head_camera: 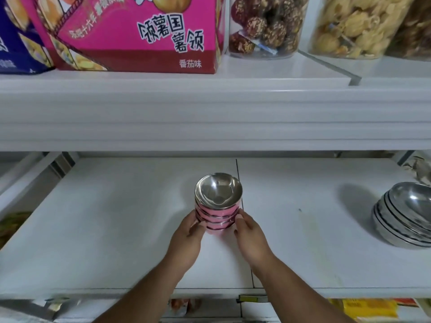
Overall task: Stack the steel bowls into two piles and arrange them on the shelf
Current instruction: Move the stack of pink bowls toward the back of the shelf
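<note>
A pile of small steel bowls with pink outer walls [218,207] stands on the white shelf [116,229] near its middle, the top bowl's shiny inside facing up. My left hand [186,234] grips the pile's left side and my right hand [250,234] grips its right side. A second pile of larger plain steel bowls [403,217] sits at the far right of the same shelf, tilted and partly cut off by the frame edge. Neither hand is near that pile.
The shelf above carries a pink snack box [140,33], a blue box [16,36] and clear jars of snacks [265,26]. Its thick white front edge [210,113] overhangs the working shelf. Packaged goods [368,310] show on the shelf below.
</note>
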